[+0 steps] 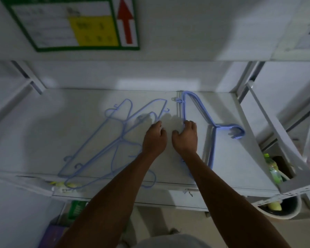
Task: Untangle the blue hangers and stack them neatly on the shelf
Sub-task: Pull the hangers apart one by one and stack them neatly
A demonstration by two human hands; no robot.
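- Both bare forearms reach out over the flat white shelf board [231, 154] of a pale metal rack, the hands side by side near the middle
- The left hand [155, 138] rests knuckles-up with its fingers curled onto the thin wire of the loose tangle of light blue wire hangers [104, 140]; the fingertips fold under, so I cannot tell if they truly pinch the wire or only press on it
- That tangle sprawls over the left half of the board, its frames crossing at angles, a few hooks poking past the front edge
- The right hand [185, 136] sits just beside the left, fingers bent around the straight bar of the neat stack of blue hangers [212, 140]; it looks closed on that bar, thumb tucked toward the left hand
- The stack lies on the right half of the board, frames aligned one on another, hooks together and pointing right toward the rack's upright
- The two groups lie apart, with the hands between them
- A green-bordered notice with a yellow panel and a red arrow [73, 24] hangs on the wall above
- A green-capped plastic bottle [273, 167] shows below the shelf's right end
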